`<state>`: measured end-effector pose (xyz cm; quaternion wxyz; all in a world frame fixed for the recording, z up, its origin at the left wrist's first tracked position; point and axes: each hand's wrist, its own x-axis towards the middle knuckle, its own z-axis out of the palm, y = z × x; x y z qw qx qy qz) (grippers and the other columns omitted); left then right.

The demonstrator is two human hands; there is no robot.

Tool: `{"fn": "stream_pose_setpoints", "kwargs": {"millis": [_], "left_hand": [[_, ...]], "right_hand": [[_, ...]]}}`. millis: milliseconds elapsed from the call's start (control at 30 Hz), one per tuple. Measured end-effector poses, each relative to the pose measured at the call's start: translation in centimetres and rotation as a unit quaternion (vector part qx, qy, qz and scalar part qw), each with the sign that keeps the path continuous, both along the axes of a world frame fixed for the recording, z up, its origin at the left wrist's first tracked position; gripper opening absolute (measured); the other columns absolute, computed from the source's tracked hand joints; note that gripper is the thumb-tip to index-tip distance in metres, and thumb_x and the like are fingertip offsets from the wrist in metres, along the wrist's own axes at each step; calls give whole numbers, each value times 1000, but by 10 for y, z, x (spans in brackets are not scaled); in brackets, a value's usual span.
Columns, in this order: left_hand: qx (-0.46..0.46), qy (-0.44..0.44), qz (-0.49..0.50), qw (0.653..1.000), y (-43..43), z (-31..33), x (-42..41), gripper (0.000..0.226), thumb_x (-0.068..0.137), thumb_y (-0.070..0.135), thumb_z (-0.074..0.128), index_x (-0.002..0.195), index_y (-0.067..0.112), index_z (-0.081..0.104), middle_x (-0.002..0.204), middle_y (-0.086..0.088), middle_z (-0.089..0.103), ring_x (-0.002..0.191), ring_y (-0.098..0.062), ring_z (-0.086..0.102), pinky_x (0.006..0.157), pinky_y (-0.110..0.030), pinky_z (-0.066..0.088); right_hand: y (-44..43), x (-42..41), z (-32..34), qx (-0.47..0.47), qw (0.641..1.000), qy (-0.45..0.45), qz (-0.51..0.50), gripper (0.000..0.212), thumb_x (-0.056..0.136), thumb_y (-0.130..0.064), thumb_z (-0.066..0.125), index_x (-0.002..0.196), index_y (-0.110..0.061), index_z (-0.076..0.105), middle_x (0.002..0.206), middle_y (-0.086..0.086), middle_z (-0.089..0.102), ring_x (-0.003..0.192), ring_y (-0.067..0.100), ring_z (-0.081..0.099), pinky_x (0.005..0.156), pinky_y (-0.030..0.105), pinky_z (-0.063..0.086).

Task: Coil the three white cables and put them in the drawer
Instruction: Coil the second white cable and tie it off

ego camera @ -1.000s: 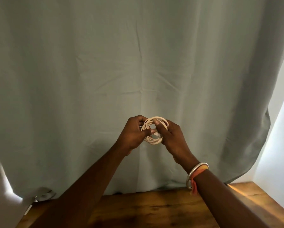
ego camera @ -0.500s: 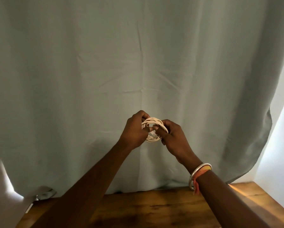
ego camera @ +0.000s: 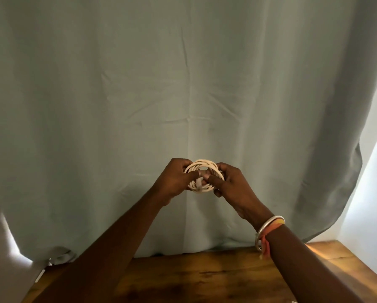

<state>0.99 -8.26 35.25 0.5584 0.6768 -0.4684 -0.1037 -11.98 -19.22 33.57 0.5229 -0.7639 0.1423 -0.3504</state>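
**Hands.** The left hand (ego camera: 174,180) and right hand (ego camera: 233,184) meet at mid-frame, raised with both forearms extended. Each grips one side of a coiled white cable (ego camera: 201,165). The left hand's fingers curl over the coil's left rim, and the right hand's fingers wrap its right rim. Both thumbs reach into the middle of the ring, their tips close together; whether they touch cannot be told.

**Cable.** The coil is a small ring of several loops, its opening turned roughly toward the camera. It is held in the air, resting on no surface, above the far edge of the wooden tabletop (ego camera: 205,278). A short greyish length crosses the loops low in the ring, between the thumbs; what it is cannot be made out.

**Wrist.** The right wrist carries a silver bangle (ego camera: 268,227) and, just beside it, an orange thread band (ego camera: 265,242).

**Surroundings.** A pale grey-green curtain (ego camera: 139,95), creased, hangs behind the hands, its hem meeting the tabletop's far edge. Near the far left corner, a pale looped object (ego camera: 60,258) lies at the hem, too dim to identify. A white wall (ego camera: 375,193) shows past the curtain's right edge.
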Motion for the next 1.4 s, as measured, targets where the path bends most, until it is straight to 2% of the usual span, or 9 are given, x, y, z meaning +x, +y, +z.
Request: {"fn": "stream_pose_setpoints", "kwargs": {"millis": [167,333,500,667,800,933,1000,1200,1400], "left_hand": [[-26,-14,44,999,-1,-9,-2,18,85,27,72,87,11,66,76,-7,68,72,-23,68,67,-38,60],[-61,-111,149,981,-5,-7,-7,16,85,21,72,93,14,61,79,4,63,70,-10,62,60,-21,52],[-25,-100,172,980,-4,-10,1,13,82,20,74,88,9,72,77,-3,71,70,-20,69,65,-36,60],[-15,-4,75,997,3,-12,1,13,88,19,66,83,13,77,73,-6,74,71,-15,71,72,-33,57],[12,79,1,997,8,-10,3,18,85,27,71,81,10,75,77,-12,72,75,-20,66,79,-41,55],[14,274,-140,952,15,-10,-2,31,88,24,67,110,2,69,99,-14,73,91,-22,70,84,-36,57],[-6,314,-163,935,18,-11,-1,26,91,20,63,109,1,68,93,-13,71,84,-22,70,78,-34,59],[-19,249,-116,961,23,-15,8,16,90,11,64,97,-1,71,71,-7,63,60,-13,58,61,-25,54],[-3,187,-77,979,18,-13,0,22,92,25,63,93,4,68,83,-10,65,80,-21,63,78,-36,54]], "right_hand": [[5,1,-2,20,999,16,35,20,86,-21,75,102,-12,68,82,9,70,65,15,59,56,21,46],[11,4,0,43,997,21,65,14,85,-17,76,90,-16,64,76,6,66,69,23,59,57,24,47],[17,3,1,25,997,27,66,16,83,-14,77,93,-12,64,70,1,68,61,14,58,53,22,45],[18,5,2,35,999,11,38,23,91,-29,69,104,-10,66,81,8,74,68,15,64,55,21,44],[14,4,1,48,999,-14,12,24,100,-30,54,106,-8,64,75,4,66,65,13,57,56,24,43],[13,3,1,79,996,-24,-17,24,103,-28,49,108,-7,61,75,5,63,65,14,56,56,24,44],[12,2,0,79,996,-21,-40,23,103,-26,47,108,-8,60,77,7,62,66,15,55,56,24,44],[3,-4,0,82,991,-50,-99,16,101,-14,45,100,-9,60,76,7,58,65,18,53,55,27,42],[0,-7,3,77,992,-35,-90,20,104,-22,44,105,-9,59,72,3,58,63,15,52,53,24,42]]}}
